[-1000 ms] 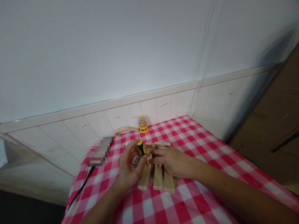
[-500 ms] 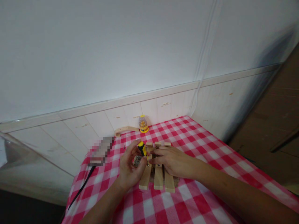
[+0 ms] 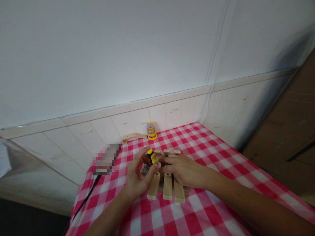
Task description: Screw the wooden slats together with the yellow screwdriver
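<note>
My left hand (image 3: 136,177) is closed around a short yellow-and-black screwdriver (image 3: 151,156), its handle tilted over the leftmost slat. Beneath both hands lies a pale wooden slatted piece (image 3: 167,190), with three slats side by side and small dark screws or holes in them. My right hand (image 3: 183,168) lies across the slats, its fingers bent and gripping the wood by the left slat, close to the screwdriver's lower end. The screwdriver's tip is hidden or too small to make out. Something brownish and rough shows under the slats.
A curved wooden piece (image 3: 134,136) lies against the wall beside a clear jar with yellow trim (image 3: 151,130). At the left, a blurred-out object (image 3: 107,160) has a black cable (image 3: 86,198). A small dark screw-like item (image 3: 131,154) lies on the red-and-white checked tablecloth (image 3: 197,214).
The view has shifted very slightly. Both hands keep their hold, and the screwdriver handle has moved only a little against the slats.
</note>
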A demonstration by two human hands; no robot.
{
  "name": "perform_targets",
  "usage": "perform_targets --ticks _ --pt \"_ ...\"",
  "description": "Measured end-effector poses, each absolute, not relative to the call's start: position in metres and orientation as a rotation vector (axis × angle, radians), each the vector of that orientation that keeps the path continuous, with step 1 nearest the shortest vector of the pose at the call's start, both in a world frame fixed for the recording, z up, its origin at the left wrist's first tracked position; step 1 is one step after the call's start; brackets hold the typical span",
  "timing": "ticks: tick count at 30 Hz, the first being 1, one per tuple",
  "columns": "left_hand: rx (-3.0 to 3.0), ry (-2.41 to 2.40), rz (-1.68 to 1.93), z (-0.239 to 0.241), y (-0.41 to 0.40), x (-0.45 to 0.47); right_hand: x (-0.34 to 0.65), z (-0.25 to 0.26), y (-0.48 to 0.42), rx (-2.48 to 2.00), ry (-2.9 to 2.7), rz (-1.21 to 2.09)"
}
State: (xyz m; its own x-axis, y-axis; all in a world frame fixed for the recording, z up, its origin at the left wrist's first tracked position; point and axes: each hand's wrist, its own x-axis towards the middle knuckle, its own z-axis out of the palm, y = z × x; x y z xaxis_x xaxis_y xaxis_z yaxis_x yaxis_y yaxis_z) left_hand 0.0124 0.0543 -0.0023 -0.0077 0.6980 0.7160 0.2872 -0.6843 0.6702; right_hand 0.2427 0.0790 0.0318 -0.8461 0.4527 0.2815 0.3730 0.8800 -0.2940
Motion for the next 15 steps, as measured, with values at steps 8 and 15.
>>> perform_targets --ticks 8,15 --pt "1.965 1.011 1.682 -0.0043 0.0521 0.0116 0.2428 0.0326 0.0785 -0.580 -2.688 0.346" --pt "1.801 1.006 1.727 0.0002 0.0530 0.0181 0.2425 0.0295 0.0808 -0.564 -2.686 0.345"
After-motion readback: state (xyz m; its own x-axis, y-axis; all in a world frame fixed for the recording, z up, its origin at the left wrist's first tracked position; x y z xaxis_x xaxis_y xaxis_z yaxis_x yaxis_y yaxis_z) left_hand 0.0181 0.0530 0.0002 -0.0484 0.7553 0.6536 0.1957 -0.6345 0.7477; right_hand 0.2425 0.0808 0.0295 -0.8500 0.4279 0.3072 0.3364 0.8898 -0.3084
